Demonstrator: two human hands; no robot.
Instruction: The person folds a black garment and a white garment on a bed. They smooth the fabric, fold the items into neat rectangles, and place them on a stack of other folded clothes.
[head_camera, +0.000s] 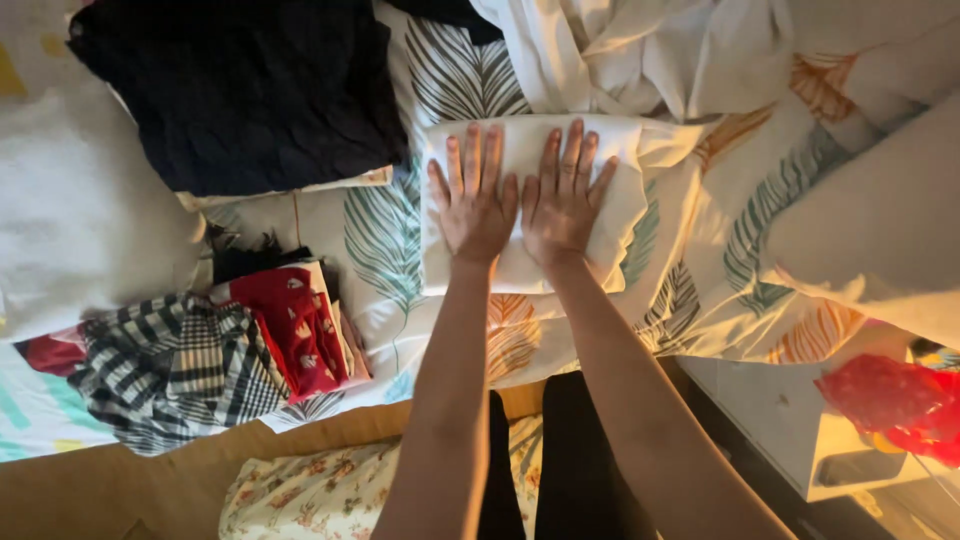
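Observation:
My left hand (474, 196) and my right hand (560, 193) lie flat, side by side, with fingers spread, pressing down on a folded white cloth (626, 190). The cloth rests on a bed covered by a leaf-patterned sheet (385, 235). Both palms touch the cloth's top surface and neither hand grips anything. My forearms reach in from the bottom of the view.
A folded black garment (245, 90) sits at top left on a cream cloth. Red patterned (300, 325) and black-and-white checked (180, 365) clothes lie at left. Crumpled white fabric (660, 50) lies beyond the hands. A white box (790, 420) and red bag (885, 400) stand at lower right.

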